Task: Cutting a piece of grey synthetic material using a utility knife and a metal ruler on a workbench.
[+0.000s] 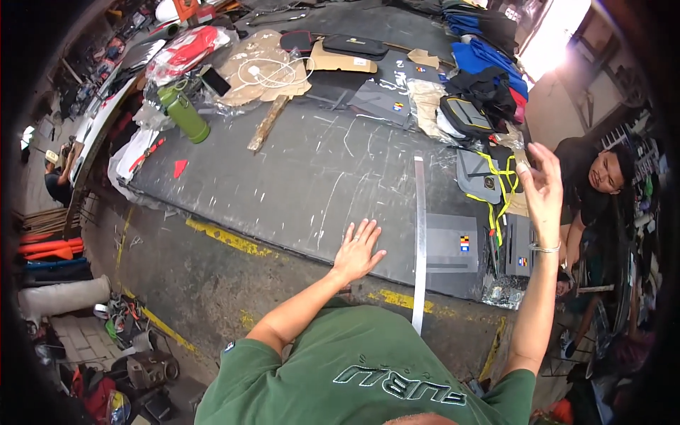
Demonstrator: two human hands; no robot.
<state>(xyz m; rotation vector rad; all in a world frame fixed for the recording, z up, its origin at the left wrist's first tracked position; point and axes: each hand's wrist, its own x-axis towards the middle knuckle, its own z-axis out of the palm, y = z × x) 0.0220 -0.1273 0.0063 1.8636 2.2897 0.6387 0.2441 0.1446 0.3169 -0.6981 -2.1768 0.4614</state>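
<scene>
My left hand (360, 251) lies flat on the dark tabletop (276, 184) near its front edge, fingers spread and holding nothing. To its right a long metal ruler (419, 234) runs front to back and sticks out past the near edge. My right hand (544, 190) is raised at the table's right side, thumb and fingers apart, with nothing visible between them. Beside it lies a grey fabric piece (476, 176) with yellow cords (504, 185). A grey panel (446, 243) with a small coloured patch rests right of the ruler. Another patched grey piece (520, 244) is near my right forearm.
A green bottle (185, 117), a phone (214, 81), a wooden stick (269, 124) and a white cable (273, 73) are at the far left. Bags (465, 115) and blue cloth (489, 64) pile up at the far right. A person (588, 170) is close by on the right.
</scene>
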